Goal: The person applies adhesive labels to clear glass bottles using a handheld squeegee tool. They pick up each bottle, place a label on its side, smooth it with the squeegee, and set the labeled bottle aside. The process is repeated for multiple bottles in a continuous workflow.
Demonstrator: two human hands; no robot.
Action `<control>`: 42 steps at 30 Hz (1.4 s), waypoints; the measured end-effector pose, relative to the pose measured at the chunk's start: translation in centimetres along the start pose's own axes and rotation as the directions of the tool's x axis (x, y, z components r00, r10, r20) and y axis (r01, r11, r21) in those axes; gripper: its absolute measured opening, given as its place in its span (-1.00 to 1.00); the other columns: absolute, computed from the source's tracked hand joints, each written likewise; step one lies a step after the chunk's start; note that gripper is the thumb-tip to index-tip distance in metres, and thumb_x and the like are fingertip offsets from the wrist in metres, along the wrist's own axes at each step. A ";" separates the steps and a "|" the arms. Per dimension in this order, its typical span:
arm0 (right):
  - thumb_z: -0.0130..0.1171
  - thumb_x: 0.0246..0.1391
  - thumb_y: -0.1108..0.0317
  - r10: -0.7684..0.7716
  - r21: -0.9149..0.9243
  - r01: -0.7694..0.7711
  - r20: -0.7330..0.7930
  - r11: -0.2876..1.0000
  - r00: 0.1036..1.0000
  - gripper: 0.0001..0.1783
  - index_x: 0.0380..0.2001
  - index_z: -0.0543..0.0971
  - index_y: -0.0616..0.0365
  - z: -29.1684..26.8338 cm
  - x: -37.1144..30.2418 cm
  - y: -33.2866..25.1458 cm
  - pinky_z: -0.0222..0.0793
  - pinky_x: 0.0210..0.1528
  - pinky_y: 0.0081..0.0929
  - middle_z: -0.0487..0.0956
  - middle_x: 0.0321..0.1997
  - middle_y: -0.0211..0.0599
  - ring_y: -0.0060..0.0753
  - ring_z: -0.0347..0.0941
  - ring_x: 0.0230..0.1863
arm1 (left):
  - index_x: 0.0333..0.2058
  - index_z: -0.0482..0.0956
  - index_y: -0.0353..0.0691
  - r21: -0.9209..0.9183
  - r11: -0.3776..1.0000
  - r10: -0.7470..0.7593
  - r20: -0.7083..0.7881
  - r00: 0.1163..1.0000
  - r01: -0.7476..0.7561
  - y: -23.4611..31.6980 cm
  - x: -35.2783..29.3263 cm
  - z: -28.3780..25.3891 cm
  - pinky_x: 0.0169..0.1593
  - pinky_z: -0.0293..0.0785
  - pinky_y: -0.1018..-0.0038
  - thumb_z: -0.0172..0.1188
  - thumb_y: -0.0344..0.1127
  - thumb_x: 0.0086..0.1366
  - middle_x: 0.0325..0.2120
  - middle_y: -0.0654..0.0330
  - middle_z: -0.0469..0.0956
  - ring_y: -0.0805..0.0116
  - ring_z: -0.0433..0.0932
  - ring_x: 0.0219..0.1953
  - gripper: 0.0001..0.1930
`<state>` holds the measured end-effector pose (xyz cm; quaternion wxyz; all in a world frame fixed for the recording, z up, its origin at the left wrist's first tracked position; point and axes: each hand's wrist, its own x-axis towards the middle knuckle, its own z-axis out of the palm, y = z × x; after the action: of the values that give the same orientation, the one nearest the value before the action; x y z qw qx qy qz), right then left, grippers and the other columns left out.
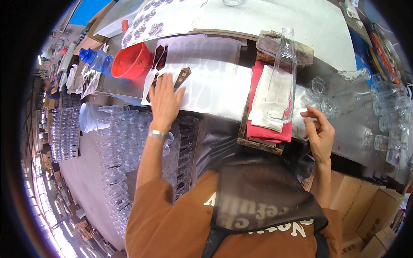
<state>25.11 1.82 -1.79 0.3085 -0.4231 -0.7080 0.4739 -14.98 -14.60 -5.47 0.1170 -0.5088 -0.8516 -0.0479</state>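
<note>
My left hand (164,103) lies over a white sheet (215,96) printed with label shapes, fingers stretched and thumb apart. Its fingertips are beside dark, gold-marked labels; one dark label (183,77) shows just right of the fingers, and another (161,59) lies beyond them. A clear glass bottle (280,81) rests on its side with its neck pointing away from me. Beneath it are a white cloth (260,114) and a folded red cloth (269,134). To the right of the bottle's base, my right hand (320,133) hovers with bent fingers apart, holding nothing visible.
A red bowl (131,62) and a blue-capped plastic bottle (99,60) stand at the left. A worn brown cloth roll (301,53) lies by the bottle's neck. Several clear bottles (348,101) lie at the right. Cardboard boxes (370,210) and massed glass bottles (124,142) sit lower down.
</note>
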 end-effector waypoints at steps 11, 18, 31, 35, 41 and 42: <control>0.26 0.18 0.45 0.028 -0.024 -0.029 -0.045 0.999 0.999 -0.72 -0.05 0.63 0.29 -0.9 -1.0 1.2 0.28 -0.57 -0.67 0.68 -0.32 -0.30 -0.72 0.38 -0.63 | 0.24 0.38 -0.20 -0.389 0.865 0.351 0.019 0.936 -0.316 7.3 -4.8 -2.2 0.37 0.16 0.04 0.40 -0.40 0.10 0.10 -0.01 0.49 0.02 0.42 0.23 -0.30; 0.23 0.17 0.46 -0.084 -0.146 0.084 0.003 0.986 0.996 -0.72 -0.04 0.62 0.28 -1.2 -0.9 1.5 0.30 -0.56 -0.66 0.69 -0.30 -0.29 -0.72 0.37 -0.62 | -0.17 0.67 -0.21 -0.427 0.869 0.195 -0.165 0.967 -0.248 4.6 -7.8 -0.2 0.30 0.30 0.13 0.33 -0.50 0.17 -0.09 0.14 0.65 0.15 0.59 0.06 -0.78; 0.30 0.10 0.44 -0.120 -0.052 0.118 -0.031 0.992 0.992 -0.76 -0.15 0.63 0.29 -0.9 0.2 -0.1 0.27 -0.55 -0.57 0.67 -0.37 -0.25 -0.63 0.34 -0.65 | -0.21 0.68 -0.17 -0.644 0.402 0.479 -0.457 0.749 -0.651 18.8 7.2 -8.8 0.30 0.37 0.18 0.36 -0.56 0.15 0.07 0.07 0.62 0.15 0.54 0.20 -0.77; 0.29 0.11 0.41 -0.125 -0.055 0.124 -0.006 0.991 0.992 -0.74 -0.13 0.63 0.28 -1.2 0.9 0.6 0.27 -0.56 -0.57 0.67 -0.33 -0.24 -0.64 0.33 -0.65 | -0.26 0.67 -0.11 -0.544 0.456 0.608 -0.387 0.693 -0.705 18.7 5.6 -7.0 0.31 0.36 0.10 0.40 -0.52 0.03 0.08 0.11 0.61 0.14 0.51 0.23 -0.74; 0.19 0.25 0.39 -0.040 0.100 0.026 0.141 0.995 0.989 -0.66 0.04 0.55 0.31 -0.4 4.4 -0.7 0.36 -0.52 -0.67 0.68 -0.13 -0.27 -0.71 0.41 -0.58 | -0.29 0.69 -0.11 -0.710 0.336 0.635 -0.315 0.705 -0.619 18.1 4.9 -8.2 0.36 0.25 0.12 0.43 -0.36 0.07 0.24 -0.04 0.44 -0.04 0.35 0.34 -0.81; 0.19 0.27 0.36 -0.015 0.145 -0.007 0.150 0.989 0.989 -0.64 0.06 0.54 0.32 -0.2 5.2 -1.2 0.36 -0.52 -0.67 0.68 -0.12 -0.27 -0.71 0.41 -0.57 | -0.30 0.69 -0.10 -0.751 0.288 0.612 -0.333 0.718 -0.594 18.2 5.0 -8.2 0.34 0.28 0.14 0.42 -0.38 0.08 0.25 -0.05 0.43 -0.06 0.35 0.34 -0.83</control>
<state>22.52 6.29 -0.39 0.2851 -0.3611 -0.6938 0.5541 -0.05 -3.30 3.03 -0.1321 -0.7829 -0.4711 -0.3843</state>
